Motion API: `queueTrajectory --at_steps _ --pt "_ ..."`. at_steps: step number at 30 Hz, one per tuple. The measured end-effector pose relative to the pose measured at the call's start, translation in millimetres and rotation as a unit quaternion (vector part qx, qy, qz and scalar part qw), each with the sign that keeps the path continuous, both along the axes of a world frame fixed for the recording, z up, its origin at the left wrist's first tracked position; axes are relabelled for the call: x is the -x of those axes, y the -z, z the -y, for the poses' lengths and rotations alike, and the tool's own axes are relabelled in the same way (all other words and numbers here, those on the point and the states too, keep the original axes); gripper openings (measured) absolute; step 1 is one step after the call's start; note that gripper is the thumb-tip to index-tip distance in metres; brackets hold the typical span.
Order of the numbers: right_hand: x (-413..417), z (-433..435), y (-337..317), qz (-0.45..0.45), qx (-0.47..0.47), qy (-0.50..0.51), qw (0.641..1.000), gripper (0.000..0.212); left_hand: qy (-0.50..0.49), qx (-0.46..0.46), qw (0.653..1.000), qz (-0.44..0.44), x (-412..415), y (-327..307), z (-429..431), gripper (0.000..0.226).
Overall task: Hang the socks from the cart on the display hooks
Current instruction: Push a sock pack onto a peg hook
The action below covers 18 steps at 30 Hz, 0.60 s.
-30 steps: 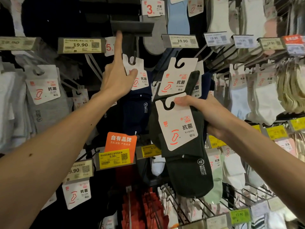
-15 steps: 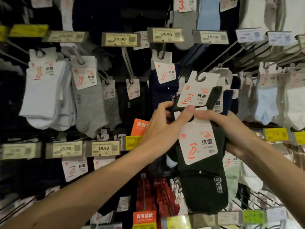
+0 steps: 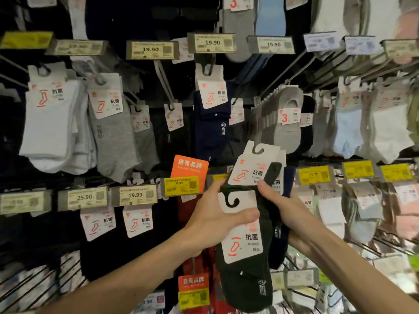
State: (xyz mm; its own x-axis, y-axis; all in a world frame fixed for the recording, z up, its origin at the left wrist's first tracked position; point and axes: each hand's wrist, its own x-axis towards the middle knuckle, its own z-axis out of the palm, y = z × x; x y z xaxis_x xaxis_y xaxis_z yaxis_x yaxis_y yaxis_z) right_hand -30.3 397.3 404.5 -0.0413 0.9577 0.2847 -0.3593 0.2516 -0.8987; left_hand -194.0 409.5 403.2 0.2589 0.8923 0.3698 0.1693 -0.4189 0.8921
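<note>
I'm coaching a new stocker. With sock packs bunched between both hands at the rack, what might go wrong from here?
The left hand pinches the front pack across its card, so pulling may crease the card or hook slot. The right hand holds the rear packs bunched; one could slip as they separate. Dark socks like the navy pack hang close by, so a wrong hook is possible.
</note>
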Motion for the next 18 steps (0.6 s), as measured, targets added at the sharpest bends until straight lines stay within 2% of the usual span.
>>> queueTrajectory --at_steps 6,10,13,18 --pt "-6.5 4.1 19.0 -0.018 0.048 0.007 0.999 0.040 0.031 0.025 0.999 -0.006 0.6 18.2 -1.4 0.055" --pt "-9.7 4.0 26.5 0.011 0.043 0.024 0.999 0.046 0.010 0.030 0.999 -0.005 0.8 27.3 -1.3 0.062" --pt "-7.7 2.5 30.3 0.024 0.050 0.031 0.998 0.037 -0.025 0.039 0.999 0.004 4.6 34.3 -1.9 0.066" --pt "7.0 4.6 42.9 0.038 0.070 0.031 0.996 0.026 -0.069 0.046 0.996 -0.019 27.3 47.9 2.3 0.046"
